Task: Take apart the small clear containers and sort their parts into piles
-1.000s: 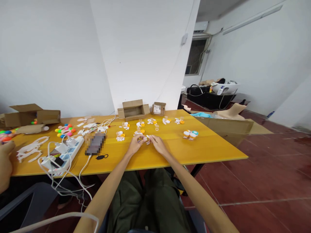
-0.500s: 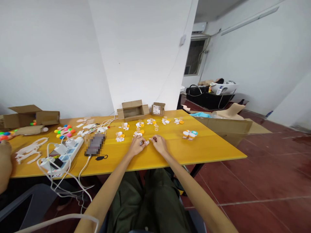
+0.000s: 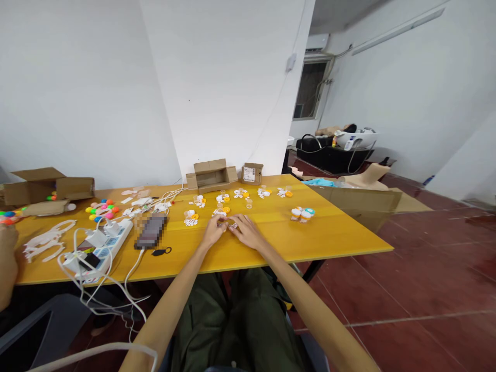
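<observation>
My left hand (image 3: pixel 214 231) curls at the middle of the yellow table around a small clear jar (image 3: pixel 222 224), mostly covered by my fingers. My right hand (image 3: pixel 247 232) bends over from the right, its fingertips meeting the left fingers at the jar. Whatever is at those fingertips is too small to make out. Below the right fingers lie small white pieces with dark marks (image 3: pixel 234 226). Just beyond my left hand sits a group of white pieces with an orange lid (image 3: pixel 227 210). An upright clear jar (image 3: pixel 249 204) stands behind my right hand.
Several groups of white pieces, clear jars and orange lids (image 3: pixel 289 194) line the back. Lidded jars (image 3: pixel 303 214) stand at right. Two cardboard boxes (image 3: pixel 212 178) are by the wall. Leftward are a phone (image 3: pixel 152 231), power strip (image 3: pixel 106 248), cables and another person's arm (image 3: pixel 6 263).
My right hand has moved left, bringing its fingertips from beside the white pieces to the left fingers. My left hand has shifted slightly left with the jar.
</observation>
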Available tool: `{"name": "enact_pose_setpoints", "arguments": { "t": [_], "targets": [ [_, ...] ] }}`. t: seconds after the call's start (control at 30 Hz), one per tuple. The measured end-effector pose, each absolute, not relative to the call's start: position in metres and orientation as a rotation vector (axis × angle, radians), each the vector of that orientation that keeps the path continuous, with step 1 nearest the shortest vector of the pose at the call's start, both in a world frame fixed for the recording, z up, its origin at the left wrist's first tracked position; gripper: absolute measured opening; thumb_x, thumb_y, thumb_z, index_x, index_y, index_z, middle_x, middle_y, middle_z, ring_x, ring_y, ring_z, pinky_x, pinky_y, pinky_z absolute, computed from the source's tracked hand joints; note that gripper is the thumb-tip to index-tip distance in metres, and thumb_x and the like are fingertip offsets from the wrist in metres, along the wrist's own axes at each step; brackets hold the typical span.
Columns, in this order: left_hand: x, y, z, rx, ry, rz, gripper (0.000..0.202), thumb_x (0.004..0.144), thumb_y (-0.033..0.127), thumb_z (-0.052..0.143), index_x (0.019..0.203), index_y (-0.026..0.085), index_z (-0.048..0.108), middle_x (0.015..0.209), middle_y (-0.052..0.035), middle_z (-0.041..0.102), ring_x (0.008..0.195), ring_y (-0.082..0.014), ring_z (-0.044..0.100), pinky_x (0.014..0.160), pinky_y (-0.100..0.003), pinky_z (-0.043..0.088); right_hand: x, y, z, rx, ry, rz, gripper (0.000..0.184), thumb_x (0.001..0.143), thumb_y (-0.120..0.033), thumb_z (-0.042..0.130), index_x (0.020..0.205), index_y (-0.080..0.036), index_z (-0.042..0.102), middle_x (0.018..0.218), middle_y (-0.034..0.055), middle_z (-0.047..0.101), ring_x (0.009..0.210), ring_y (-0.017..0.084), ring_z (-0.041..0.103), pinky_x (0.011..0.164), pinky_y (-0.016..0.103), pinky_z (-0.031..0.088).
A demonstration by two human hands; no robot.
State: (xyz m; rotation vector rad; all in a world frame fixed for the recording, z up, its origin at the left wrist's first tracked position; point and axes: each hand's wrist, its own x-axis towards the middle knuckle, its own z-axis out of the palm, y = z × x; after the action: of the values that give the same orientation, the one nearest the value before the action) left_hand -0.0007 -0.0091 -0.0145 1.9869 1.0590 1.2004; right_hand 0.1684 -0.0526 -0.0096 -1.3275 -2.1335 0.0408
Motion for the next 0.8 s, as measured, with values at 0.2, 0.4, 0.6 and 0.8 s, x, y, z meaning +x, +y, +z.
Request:
{"name": "enact_pose_setpoints", "arguments": {
  "t": [0.2,0.4,0.6,0.8],
  "targets": [
    [-0.001,-0.009,-0.015,1.938,1.027,1.216,0.024,0.070,0.004,0.057,0.085,0.020,0.066,0.085,-0.0006,0.068,0.082,-0.0169,0.064,0.075,-0.028,0.053,0.168,-0.053,-0.011,-1.247,-2.280,-0.029,0.022,0.098,-0.021,0.051,0.114,-0.027,0.065,0.111,0.0057,0.066,0.102,0.021,0.058,0.088,0.034,0.046],
    [0.003,-0.011,-0.015,1.970,1.026,1.182,0.020,0.072,0.004,0.058,0.083,0.020,0.065,0.082,0.0000,0.065,0.080,-0.0164,0.063,0.077,-0.029,0.053,0.172,-0.047,-0.016,-1.201,-2.243,-0.062,0.020,0.097,-0.017,0.050,0.099,-0.024,0.069,0.099,0.0063,0.067,0.095,0.020,0.060,0.086,0.032,0.047],
    [0.003,-0.013,-0.015,2.035,1.054,1.148,0.020,0.075,0.003,0.056,0.078,0.021,0.063,0.082,0.0001,0.063,0.082,-0.0170,0.061,0.083,-0.031,0.051,0.176,-0.039,-0.018,-1.445,-2.142,-0.033,0.022,0.095,-0.013,0.051,0.096,-0.024,0.070,0.100,0.0068,0.068,0.096,0.020,0.062,0.085,0.030,0.047],
    [0.003,-0.013,-0.013,2.069,1.073,1.125,0.014,0.080,0.008,0.057,0.079,0.021,0.063,0.083,-0.0006,0.063,0.081,-0.0174,0.061,0.082,-0.031,0.051,0.184,-0.019,-0.015,-1.542,-2.103,-0.033,0.021,0.093,-0.013,0.053,0.094,-0.024,0.071,0.101,0.0081,0.069,0.098,0.022,0.062,0.086,0.031,0.047]
  ]
}}
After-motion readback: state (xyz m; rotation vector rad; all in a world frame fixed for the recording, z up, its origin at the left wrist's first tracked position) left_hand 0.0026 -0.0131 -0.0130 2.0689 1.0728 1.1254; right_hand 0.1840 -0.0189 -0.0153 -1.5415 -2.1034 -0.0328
